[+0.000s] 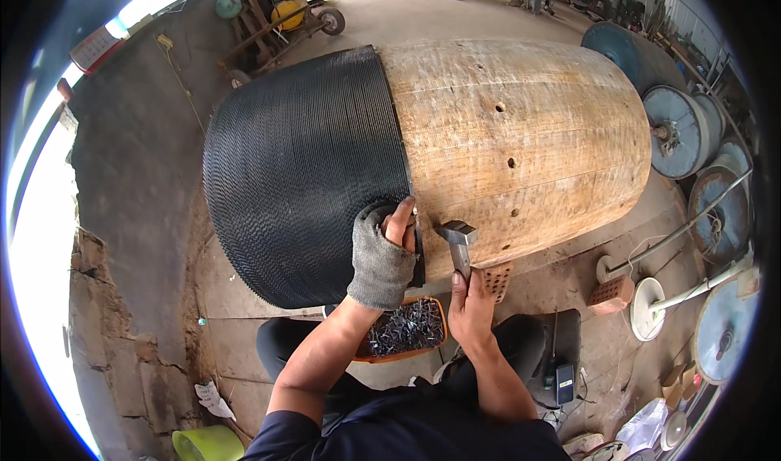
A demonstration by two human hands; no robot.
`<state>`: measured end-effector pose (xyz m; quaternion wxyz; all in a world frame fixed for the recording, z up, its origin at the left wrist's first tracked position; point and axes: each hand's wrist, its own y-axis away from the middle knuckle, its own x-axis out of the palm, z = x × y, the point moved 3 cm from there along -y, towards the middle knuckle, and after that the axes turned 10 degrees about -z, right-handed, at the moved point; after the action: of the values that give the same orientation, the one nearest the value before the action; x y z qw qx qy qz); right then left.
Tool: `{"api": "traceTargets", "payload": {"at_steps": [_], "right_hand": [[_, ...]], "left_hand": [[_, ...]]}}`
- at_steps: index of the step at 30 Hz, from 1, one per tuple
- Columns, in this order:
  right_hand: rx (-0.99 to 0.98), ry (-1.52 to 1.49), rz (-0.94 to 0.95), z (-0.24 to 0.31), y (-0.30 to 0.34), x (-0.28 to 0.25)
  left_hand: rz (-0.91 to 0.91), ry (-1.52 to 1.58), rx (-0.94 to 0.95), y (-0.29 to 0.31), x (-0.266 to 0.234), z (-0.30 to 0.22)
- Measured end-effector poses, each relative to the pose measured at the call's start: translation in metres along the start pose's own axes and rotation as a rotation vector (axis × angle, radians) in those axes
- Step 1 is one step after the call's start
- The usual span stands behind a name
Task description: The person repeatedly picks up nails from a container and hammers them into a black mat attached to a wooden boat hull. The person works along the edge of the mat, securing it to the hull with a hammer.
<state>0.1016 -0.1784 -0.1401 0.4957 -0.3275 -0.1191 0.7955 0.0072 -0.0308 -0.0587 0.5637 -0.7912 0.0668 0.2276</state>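
Note:
A large wooden drum (529,136) lies on its side before me. Rows of black toothed strip (301,160) cover its left part. My left hand (382,254), in a grey fingerless glove, is at the strip's right edge against the bare wood. Its fingers are closed together there, with a small pale spot at the tips; what they pinch is too small to make out. My right hand (472,306) grips a hammer (460,245) low on its handle, the metal head raised beside the wood. Below the drum, between my knees, sits an orange tray (446,319) full of small dark pins.
Several small holes dot the bare wood. A perforated brick (498,280) lies under the drum's near side; another brick (612,295) is farther right. Large metal reels (679,132) line the right side. A grey wall (138,136) stands left, with a yellow-green container (207,443) below.

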Motion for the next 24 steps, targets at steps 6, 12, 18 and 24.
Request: {"api": "traceTargets", "payload": {"at_steps": [6, 12, 18, 24], "right_hand": [[-0.027, -0.092, -0.032, 0.012, -0.004, -0.002], [-0.066, -0.039, -0.042, 0.02, -0.011, 0.0], [-0.033, -0.088, -0.112, 0.027, -0.01, -0.008], [-0.213, -0.244, -0.277, 0.013, -0.012, -0.008]], "left_hand": [[-0.086, -0.088, 0.022, -0.013, 0.008, -0.013], [0.171, 0.183, -0.509, -0.012, 0.023, 0.002], [0.0, -0.187, -0.063, -0.003, 0.027, -0.002], [-0.003, -0.163, 0.067, 0.031, -0.023, -0.033]]}}
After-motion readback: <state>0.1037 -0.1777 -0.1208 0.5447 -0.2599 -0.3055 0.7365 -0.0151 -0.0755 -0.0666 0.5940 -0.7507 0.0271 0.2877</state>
